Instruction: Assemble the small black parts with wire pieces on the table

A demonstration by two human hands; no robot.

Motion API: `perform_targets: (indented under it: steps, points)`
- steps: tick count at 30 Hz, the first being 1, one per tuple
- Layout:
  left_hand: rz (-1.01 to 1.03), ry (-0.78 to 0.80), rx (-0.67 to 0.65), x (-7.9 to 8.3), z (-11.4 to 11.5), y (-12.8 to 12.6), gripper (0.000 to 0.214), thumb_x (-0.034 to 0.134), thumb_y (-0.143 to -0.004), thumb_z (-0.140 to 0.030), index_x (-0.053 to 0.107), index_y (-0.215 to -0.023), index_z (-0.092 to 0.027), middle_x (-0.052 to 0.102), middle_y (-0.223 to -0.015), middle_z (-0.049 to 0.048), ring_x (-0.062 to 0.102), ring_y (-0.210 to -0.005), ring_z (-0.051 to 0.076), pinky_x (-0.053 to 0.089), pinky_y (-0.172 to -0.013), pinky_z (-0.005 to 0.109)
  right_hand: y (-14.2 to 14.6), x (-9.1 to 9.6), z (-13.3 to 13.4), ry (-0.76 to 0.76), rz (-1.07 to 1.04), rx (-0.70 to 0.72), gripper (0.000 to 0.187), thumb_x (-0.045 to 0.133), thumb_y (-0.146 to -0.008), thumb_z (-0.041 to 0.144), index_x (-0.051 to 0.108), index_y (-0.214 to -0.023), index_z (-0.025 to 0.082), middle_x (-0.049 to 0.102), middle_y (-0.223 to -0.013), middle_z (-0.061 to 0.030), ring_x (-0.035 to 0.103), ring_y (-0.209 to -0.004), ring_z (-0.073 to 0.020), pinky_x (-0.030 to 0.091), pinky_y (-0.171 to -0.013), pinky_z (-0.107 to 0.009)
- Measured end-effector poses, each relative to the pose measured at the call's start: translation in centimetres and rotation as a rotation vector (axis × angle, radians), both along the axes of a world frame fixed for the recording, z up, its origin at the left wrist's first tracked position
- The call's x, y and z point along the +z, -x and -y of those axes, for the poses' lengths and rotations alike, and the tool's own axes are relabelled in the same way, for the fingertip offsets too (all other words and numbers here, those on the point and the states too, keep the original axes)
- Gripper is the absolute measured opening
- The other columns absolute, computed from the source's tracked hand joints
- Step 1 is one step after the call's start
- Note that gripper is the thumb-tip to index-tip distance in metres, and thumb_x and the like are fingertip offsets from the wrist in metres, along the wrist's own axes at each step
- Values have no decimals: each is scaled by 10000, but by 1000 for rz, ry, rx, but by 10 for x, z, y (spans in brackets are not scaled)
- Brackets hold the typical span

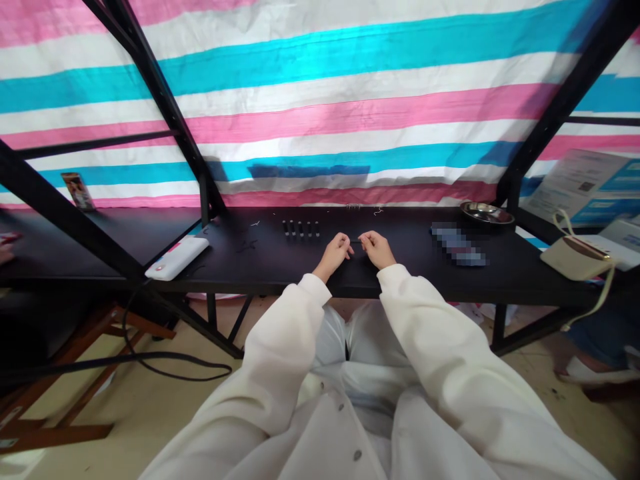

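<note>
My left hand and my right hand rest close together on the black table, near its front edge. Both have curled fingers pinching the ends of a small dark thin piece held between them; it is too small to name. A row of several small dark upright parts stands on the table just behind and left of my left hand. Both arms wear white sleeves.
A white flat device lies at the table's left end with a black cable running to the floor. A metal bowl sits back right, a beige pouch further right. Black frame struts rise on both sides before a striped tarp.
</note>
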State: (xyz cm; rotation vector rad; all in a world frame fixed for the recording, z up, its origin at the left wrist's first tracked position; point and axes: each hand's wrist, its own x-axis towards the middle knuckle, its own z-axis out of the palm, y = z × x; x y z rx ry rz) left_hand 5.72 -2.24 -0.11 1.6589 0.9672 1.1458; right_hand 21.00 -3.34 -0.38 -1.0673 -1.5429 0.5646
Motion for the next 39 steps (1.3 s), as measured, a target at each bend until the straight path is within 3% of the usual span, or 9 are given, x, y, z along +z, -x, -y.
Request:
perform_targets:
  steps: [17, 25, 39]
  points:
    - [-112, -32, 130, 0, -1, 1, 434, 323, -894, -427, 471, -571, -177, 519, -506, -12, 477, -447, 93, 380, -580, 240, 3, -2, -1, 23, 9, 51, 312, 467, -811, 496, 538, -769, 195, 497, -571, 34, 456, -520, -106, 393, -561, -255]
    - [-21, 64, 130, 4, 1, -1, 455, 377, -867, -471, 443, -532, -171, 491, -480, -15, 448, -399, 79, 365, -520, 231, 3, -2, -1, 14, 12, 49, 300, 468, -816, 479, 537, -770, 191, 507, -579, 28, 456, -520, -105, 391, -557, -255]
    - [-12, 73, 151, 0, -2, 0, 493, 375, -856, -517, 471, -528, -161, 504, -462, 3, 463, -398, 80, 338, -455, 208, 2, -1, -1, 33, 28, 30, 309, 476, -800, 502, 530, -769, 199, 522, -591, 20, 480, -545, -117, 414, -578, -265]
